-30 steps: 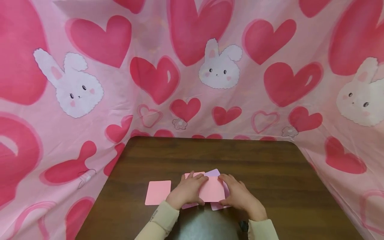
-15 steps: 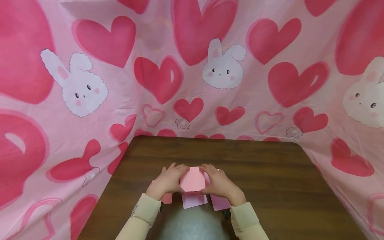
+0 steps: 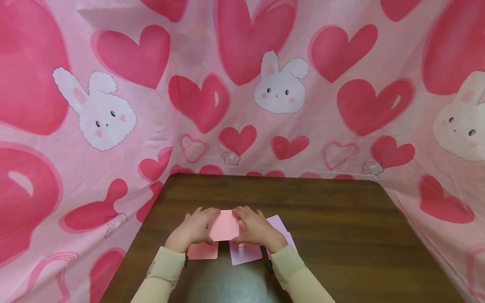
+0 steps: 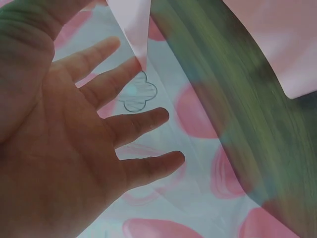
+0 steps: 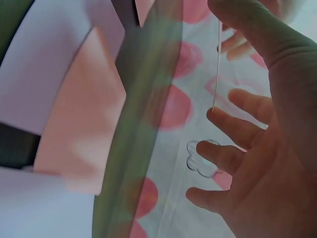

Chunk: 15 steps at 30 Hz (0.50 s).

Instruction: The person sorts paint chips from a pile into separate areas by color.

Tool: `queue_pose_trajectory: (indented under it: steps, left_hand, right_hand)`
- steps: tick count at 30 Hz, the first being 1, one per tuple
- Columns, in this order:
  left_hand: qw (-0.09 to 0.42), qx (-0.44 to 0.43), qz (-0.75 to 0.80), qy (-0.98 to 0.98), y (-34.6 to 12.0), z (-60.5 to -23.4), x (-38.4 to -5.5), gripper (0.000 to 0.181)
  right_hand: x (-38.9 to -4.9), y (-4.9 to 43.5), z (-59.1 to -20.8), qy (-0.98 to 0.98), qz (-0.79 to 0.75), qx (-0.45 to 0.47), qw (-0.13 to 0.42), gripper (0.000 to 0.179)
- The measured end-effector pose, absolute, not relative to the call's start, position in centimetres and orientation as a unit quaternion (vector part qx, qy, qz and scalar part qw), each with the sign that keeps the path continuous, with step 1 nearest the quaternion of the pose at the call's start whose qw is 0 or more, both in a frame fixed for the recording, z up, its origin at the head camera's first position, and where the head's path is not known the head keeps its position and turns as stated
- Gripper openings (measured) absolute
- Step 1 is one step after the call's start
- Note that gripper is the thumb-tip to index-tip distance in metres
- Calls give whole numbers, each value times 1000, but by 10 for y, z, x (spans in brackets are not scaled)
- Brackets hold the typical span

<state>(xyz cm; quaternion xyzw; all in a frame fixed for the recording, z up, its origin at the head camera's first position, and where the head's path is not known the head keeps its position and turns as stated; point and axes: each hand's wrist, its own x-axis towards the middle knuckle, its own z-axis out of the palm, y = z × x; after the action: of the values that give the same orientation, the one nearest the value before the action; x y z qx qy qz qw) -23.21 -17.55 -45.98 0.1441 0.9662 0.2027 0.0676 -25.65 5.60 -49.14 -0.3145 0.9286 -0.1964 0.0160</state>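
Observation:
Both hands hold a pink square card above the table, one at each side. My left hand pinches its left edge between thumb and fingertips; its other fingers spread out in the left wrist view. On the opposite edge, my right hand has the same grip, and the card shows edge-on in the right wrist view. Below the left hand lies another pink card, partly covered. Under the right hand, a lilac card lies with a pink card overlapping it.
Two more lilac cards, an upper one and a lower one, overlap right of the right hand. The dark wooden table has a pink cloth with hearts and rabbits hanging around it.
Both hands have carried the pink card leftward, from over the lilac cards on the right to above the pink card at left. The cards at the middle and right show more now.

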Motion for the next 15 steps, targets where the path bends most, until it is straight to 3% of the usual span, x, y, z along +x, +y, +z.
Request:
queue_pose_trajectory:
  steps: [15]
  left_hand:
    - [80, 119, 177, 974, -198, -467, -229, 92]
  right_hand:
    - [-252, 27, -509, 930, -178, -320, -9, 91]
